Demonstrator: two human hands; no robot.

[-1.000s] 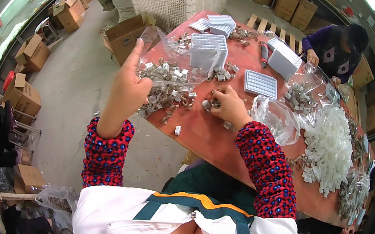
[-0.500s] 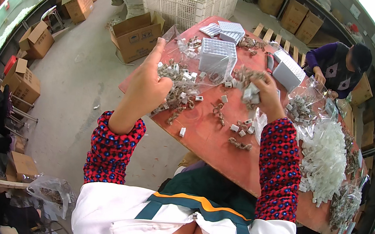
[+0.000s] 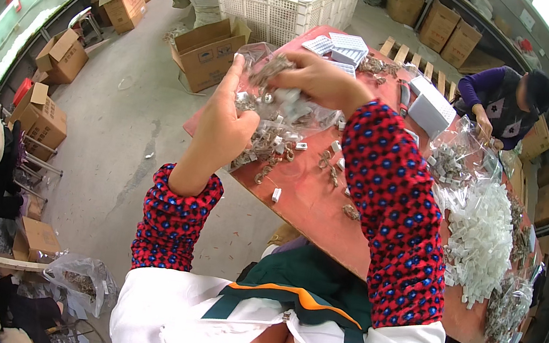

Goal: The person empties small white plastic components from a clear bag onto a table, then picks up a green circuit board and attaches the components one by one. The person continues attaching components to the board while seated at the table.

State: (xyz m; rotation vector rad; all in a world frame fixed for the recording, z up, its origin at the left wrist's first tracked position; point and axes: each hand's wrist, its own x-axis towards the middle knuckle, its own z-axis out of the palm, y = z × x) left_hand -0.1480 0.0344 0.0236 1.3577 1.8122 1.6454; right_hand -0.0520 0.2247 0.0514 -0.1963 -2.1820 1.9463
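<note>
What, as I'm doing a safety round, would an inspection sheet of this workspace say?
Surface: red tabletop, strewn with small parts.
Things: brownish-and-white pieces piled by a clear plastic bag.
Clutter: translucent white heap, pale trays.
Grips: right grip holds a blurred clump of pieces; left grip is at the bag, hold unclear.
Cables: nothing clearly seen.
Surroundings: co-worker across to the right; open cardboard box and white crate near the table.

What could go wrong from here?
1. The right hand grips a loose-looking bunch of parts; some might slip out.
2. A lone white piece lies near the edge of the table; a sleeve could brush it onto the floor.
</note>
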